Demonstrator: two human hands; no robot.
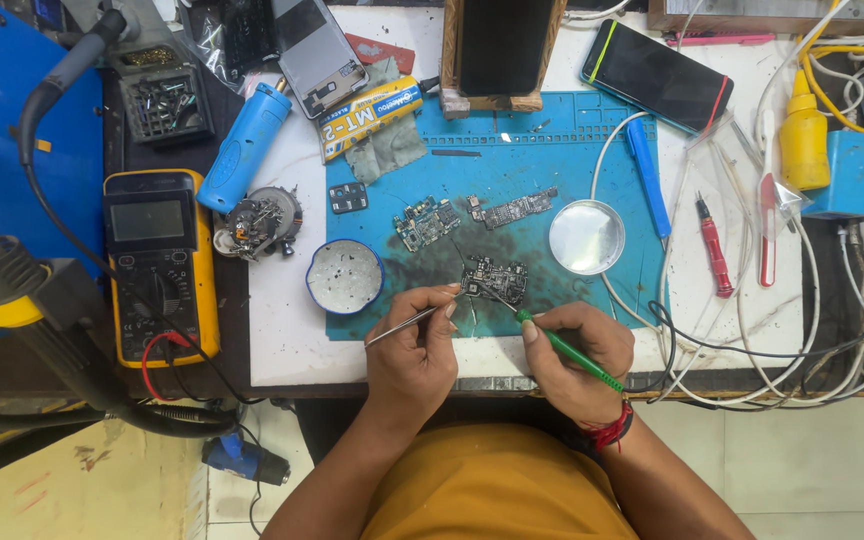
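A small dark circuit board (495, 279) lies on the blue work mat (552, 160), near its front edge. My left hand (412, 355) grips metal tweezers (400, 327) whose tips reach the board's left side. In my right hand (574, 355) is a green-handled soldering iron (567, 350), held like a pen with its tip on the board. Two more circuit boards (426, 221) (512, 209) sit further back on the mat.
A round blue tin (344, 277) and a round lid (587, 237) flank the board. A yellow multimeter (159, 262) sits at left with a hot-air nozzle. Phones (658, 76), a blue screwdriver (647, 178), a red screwdriver (714, 245), a yellow bottle (804, 137) and tangled white cables lie right.
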